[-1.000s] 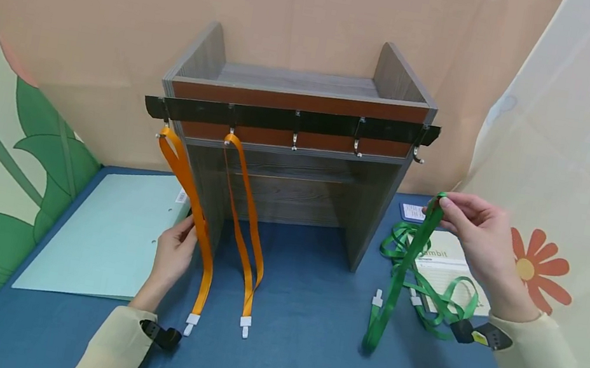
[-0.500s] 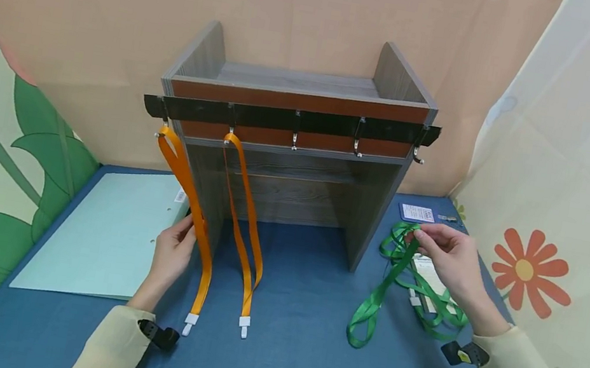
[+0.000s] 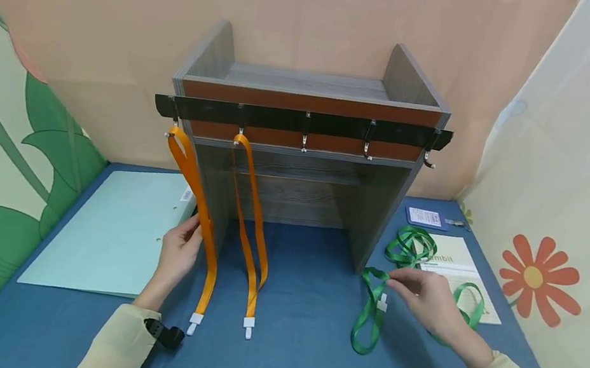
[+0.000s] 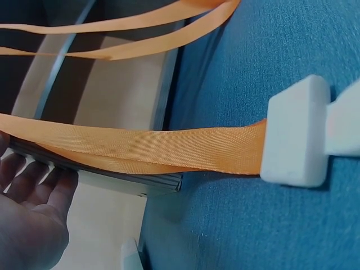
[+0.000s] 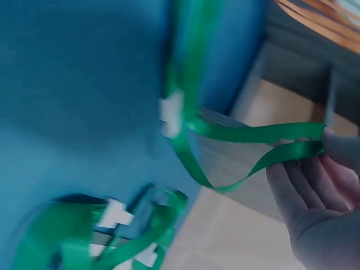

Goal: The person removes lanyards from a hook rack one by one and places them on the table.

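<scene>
Clock is centred on the grey wood-grain desktop shelf unit [image 3: 307, 104], head view, 12 is up

Your right hand [image 3: 432, 305] at 4 o'clock has a green lanyard [image 5: 242, 134] pinched between thumb and fingers. Lanyard sits at 5 o'clock, loop trailing below your fingers, white clip [image 3: 382, 302] just beside the fingertips. Can't tell if its low end touches the blue counter [image 3: 292, 351]

Your left hand [image 3: 175, 258] is between 7 and 8 o'clock, fingers against the left side panel [image 3: 218, 175], right by the outer orange lanyard [image 3: 193, 177]. Thumb doesn't show clearly, so can't tell if it's clamped on the panel or only bracing it

Step in hand, as I read it: lining up the green lanyard for the hook rail [image 3: 276, 118]. The two hooks toward 9 o'clock are done, the outer orange lanyard plus the inner orange lanyard [image 3: 257, 200]. Third hook [image 3: 304, 143] and the two toward 3 o'clock are bare

Next move, my call: open the bend at your fingertips, lift toward 11 o'clock from where the lanyard is, seat it over the third hook, clip down. Check it's free of the other green lanyards [image 3: 410, 235] at 4 o'clock, lapping the notepad [image 3: 457, 255]; right wrist view is too blurred to confirm. Brace the unit as you lift
</scene>
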`<state>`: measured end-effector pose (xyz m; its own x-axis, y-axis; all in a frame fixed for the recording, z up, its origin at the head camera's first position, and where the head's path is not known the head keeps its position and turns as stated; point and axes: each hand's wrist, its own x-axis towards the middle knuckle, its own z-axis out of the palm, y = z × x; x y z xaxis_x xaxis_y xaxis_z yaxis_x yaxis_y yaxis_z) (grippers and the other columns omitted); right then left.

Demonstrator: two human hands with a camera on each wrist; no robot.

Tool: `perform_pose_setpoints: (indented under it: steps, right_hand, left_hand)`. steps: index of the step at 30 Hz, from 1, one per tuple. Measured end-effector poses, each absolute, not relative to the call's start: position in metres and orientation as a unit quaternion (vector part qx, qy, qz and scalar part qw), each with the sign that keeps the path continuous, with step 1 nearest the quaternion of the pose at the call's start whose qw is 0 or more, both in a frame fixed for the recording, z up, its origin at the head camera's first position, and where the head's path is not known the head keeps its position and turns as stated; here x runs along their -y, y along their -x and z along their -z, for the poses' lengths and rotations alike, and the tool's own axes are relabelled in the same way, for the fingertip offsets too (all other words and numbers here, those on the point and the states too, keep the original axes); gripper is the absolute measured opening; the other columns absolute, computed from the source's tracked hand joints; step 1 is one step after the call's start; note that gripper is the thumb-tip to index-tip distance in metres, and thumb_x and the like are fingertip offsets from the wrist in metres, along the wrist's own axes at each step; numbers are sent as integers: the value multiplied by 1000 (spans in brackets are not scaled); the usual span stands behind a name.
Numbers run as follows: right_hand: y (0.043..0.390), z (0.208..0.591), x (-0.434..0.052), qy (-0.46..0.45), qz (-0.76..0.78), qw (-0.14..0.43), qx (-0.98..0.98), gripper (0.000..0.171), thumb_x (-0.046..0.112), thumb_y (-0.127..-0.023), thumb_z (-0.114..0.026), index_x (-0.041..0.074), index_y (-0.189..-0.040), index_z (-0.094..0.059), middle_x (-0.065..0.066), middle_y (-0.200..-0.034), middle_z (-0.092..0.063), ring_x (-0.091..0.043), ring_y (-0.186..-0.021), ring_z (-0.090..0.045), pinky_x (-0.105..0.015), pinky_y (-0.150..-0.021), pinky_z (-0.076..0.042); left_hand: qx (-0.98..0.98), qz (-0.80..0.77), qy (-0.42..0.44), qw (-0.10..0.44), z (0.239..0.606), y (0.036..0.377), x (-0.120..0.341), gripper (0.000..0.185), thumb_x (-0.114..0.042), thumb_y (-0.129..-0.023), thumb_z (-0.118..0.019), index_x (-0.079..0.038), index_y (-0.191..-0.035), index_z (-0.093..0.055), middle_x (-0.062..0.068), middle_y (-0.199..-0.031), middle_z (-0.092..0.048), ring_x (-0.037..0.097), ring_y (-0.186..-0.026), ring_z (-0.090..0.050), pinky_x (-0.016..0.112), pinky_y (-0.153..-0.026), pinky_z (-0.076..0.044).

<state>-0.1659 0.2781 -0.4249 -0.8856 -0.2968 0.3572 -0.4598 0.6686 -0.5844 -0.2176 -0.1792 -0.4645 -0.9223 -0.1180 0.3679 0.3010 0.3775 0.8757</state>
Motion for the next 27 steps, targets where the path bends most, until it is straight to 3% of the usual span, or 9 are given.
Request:
perform_pose_setpoints:
  steps: [9,22,27]
  right_hand:
    - [161,458,-272,-306,-279,89,906,14,4,-79,-77,11,-91,-74,4,-88,-70,-4,-78,-64,-26,-66,-54]
    - [158,476,-272,-298,-276,16,914,12,10,-81,-77,11,-92,-75,6,-87,-70,-5,-80,-63,-29,-67,-53]
    - [159,465,-271,-273,-289,-7,918,14,14,-81,-77,10,-94,-74,5,-88,-70,-5,-80,-64,-27,-67,-54]
  left_hand:
    - [802,560,71,193,465,219,179,37,-23,-100,-52,-6,-132,-58,10,-118,-64,20,-94,-61,16,-77,-48]
    - [810,552,62,191,465,219,180,38,-26,-100,-52,-7,-133,-58,10,-118,-64,21,-94,-61,14,-77,-47]
    - [812,549,61,191,465,219,180,39,-26,-100,-52,-7,-133,-57,11,-118,-64,21,-93,-60,14,-76,-47]
